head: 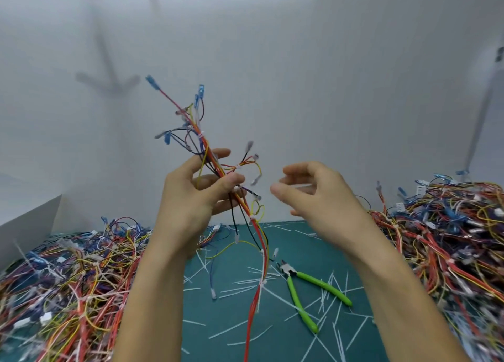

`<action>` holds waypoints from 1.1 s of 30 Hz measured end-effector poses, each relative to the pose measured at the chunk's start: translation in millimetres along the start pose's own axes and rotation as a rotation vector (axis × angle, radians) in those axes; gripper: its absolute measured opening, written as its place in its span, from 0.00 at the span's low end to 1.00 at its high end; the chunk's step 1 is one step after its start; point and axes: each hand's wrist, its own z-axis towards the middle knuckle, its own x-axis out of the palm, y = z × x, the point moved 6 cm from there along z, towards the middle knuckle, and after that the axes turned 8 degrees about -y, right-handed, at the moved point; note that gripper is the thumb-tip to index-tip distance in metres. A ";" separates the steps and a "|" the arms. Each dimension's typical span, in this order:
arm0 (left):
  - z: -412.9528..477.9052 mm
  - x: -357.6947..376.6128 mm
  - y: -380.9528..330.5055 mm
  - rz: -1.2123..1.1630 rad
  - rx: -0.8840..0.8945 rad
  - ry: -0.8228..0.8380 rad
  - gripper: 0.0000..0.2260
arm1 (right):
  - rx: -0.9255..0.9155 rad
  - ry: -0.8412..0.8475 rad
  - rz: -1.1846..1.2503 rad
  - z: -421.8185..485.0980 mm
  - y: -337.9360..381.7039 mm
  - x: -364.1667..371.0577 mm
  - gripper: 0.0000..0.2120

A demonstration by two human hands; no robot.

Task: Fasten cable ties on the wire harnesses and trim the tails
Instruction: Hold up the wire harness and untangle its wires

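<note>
Left hand [196,195] grips wire harness [218,171] near-upright, top leaning left

No readable text, label, brand or number shows anywhere

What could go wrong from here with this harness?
1. The harness, gripped only by the left hand, trails down beside the cutters; lifting may snag them.
2. Its lower tie tail looks untrimmed and could be missed among cut tails on the mat.
</note>
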 end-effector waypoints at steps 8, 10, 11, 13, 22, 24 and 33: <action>-1.6 5.8 -4.6 -0.111 0.039 -0.004 0.15 | 0.021 0.318 -0.203 -11.0 -9.0 26.9 0.12; -1.8 5.9 -6.0 -0.130 0.048 -0.010 0.15 | 0.049 0.294 -0.156 -9.5 -10.3 23.2 0.15; -1.7 6.0 -6.6 -0.144 0.050 -0.015 0.15 | 0.069 0.277 -0.150 -8.4 -11.9 20.7 0.21; -1.2 5.1 -7.3 -0.176 0.050 -0.035 0.15 | 0.093 0.239 -0.212 -6.6 -14.9 14.6 0.38; -0.5 0.3 -11.5 -0.296 0.040 -0.109 0.14 | -0.060 0.249 0.012 -8.5 3.9 16.2 0.07; -0.8 1.6 -11.4 -0.314 0.030 -0.100 0.14 | -0.061 0.222 0.073 -8.4 4.9 17.0 0.06; 0.4 6.8 -7.0 -0.433 -0.019 -0.109 0.21 | -0.002 0.267 0.341 -14.3 12.8 21.8 0.10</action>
